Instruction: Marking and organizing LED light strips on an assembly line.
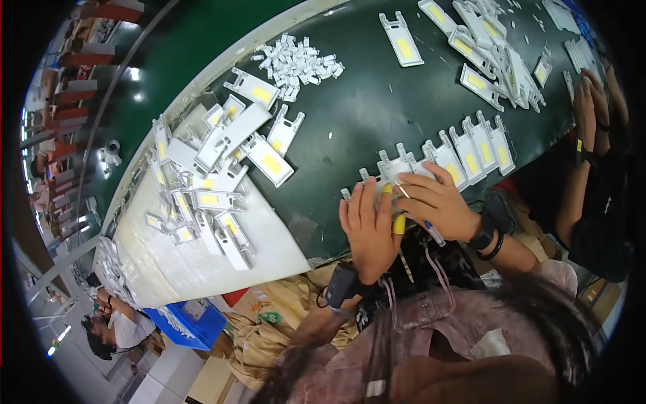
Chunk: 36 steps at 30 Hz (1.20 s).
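Observation:
Several flat white plastic pieces with yellow rectangles [470, 160] stand side by side in a slanted row along the near table edge. At the row's left end, my left hand [369, 236] lies with fingers stretched out over pale pieces; yellow covers show on its thumb and one finger. My right hand [439, 202] reaches over the same pieces from the right, almost touching the left. A slim pen-like tool [435, 233] runs under its palm, a pale thin tip showing past the fingers. The fingertips partly hide the pieces beneath them.
A heap of similar white pieces [202, 178] covers a pale padded sheet [269, 252] at left. Small white clips [294, 66] are piled at the back. Another heap [494, 57] lies at far right, near a co-worker's hands [590, 111]. A blue bin [202, 326] stands below the table.

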{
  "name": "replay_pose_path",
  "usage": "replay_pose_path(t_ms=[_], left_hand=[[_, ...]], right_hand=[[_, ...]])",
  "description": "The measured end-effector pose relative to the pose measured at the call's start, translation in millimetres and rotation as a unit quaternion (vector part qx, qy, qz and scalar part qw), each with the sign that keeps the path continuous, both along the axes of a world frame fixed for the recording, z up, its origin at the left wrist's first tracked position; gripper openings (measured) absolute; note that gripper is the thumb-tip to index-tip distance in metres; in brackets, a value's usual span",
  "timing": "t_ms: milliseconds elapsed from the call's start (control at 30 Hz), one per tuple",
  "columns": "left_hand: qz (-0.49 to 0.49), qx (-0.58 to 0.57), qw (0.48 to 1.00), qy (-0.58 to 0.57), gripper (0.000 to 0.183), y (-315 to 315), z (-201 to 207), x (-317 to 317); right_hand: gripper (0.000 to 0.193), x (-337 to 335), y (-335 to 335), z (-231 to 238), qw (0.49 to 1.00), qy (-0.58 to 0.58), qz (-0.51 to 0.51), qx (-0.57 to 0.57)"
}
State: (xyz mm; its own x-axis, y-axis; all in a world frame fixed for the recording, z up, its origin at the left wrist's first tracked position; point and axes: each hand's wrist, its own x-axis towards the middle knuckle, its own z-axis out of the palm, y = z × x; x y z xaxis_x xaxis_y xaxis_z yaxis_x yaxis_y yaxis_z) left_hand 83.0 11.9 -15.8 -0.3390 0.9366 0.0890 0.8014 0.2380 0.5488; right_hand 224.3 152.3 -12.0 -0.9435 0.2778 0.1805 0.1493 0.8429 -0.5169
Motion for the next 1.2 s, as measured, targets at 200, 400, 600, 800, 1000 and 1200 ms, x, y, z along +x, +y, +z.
replay_pose_path(t_ms=[200, 400, 600, 800, 1000, 1200], left_hand=[[0.025, 0.023, 0.999, -0.002, 0.049, 33.9, 22.1, -61.4], [0.089, 0.127, 0.979, 0.13, 0.026, 101.2, 15.1, -157.8], [0.104, 0.056, 0.957, 0.264, 0.023, 130.4, -1.0, -171.0], [0.054, 0.058, 0.96, 0.267, 0.022, 140.0, -2.5, -172.6], [-0.187, 0.125, 0.968, 0.112, 0.021, 118.5, 1.6, -157.5], [-0.106, 0.159, 0.976, 0.102, 0.026, 99.7, 5.3, -148.6]], right_hand=[[0.027, 10.4, 14.0, 5.3, 0.999, 0.04, -0.034, -0.015], [0.029, 2.7, -6.9, 5.9, 0.982, 0.145, -0.018, -0.124], [0.027, -4.8, -25.5, -1.5, 0.98, 0.154, -0.018, -0.125], [0.027, -2.7, -24.8, -4.5, 0.976, 0.158, -0.026, -0.149], [0.03, -5.7, -23.1, -0.3, 0.975, 0.164, -0.036, -0.145], [0.029, -7.0, -20.7, 5.2, 0.974, 0.167, -0.049, -0.146]])
